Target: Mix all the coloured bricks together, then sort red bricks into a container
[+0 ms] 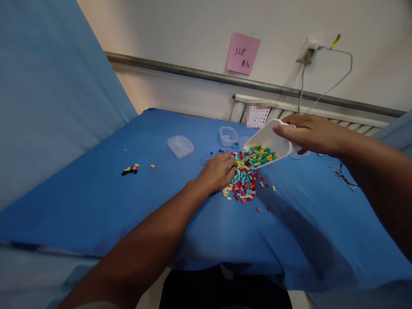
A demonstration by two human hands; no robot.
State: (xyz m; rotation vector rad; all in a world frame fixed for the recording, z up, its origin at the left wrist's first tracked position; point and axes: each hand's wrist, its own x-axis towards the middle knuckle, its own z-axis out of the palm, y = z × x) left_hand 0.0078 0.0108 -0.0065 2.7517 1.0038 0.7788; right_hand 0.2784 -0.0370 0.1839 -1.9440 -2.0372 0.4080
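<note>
A white plastic container is tilted over the table in my right hand, its fingers gripping the far rim and side. Green and yellow toy building bricks lie toward its lowered edge. Under that edge spreads a pile of small bricks in red, turquoise, yellow, pink and white. My left hand rests cupped against the left side of the pile, palm down. Its fingers are bent but apart, with the tips partly hidden among the bricks; nothing shows held in it.
Behind the pile stands a clear plastic box; a clear lid lies to its left. Several black, yellow and orange bricks sit at the left. Glasses lie at the right, below my forearm. A radiator lines the wall.
</note>
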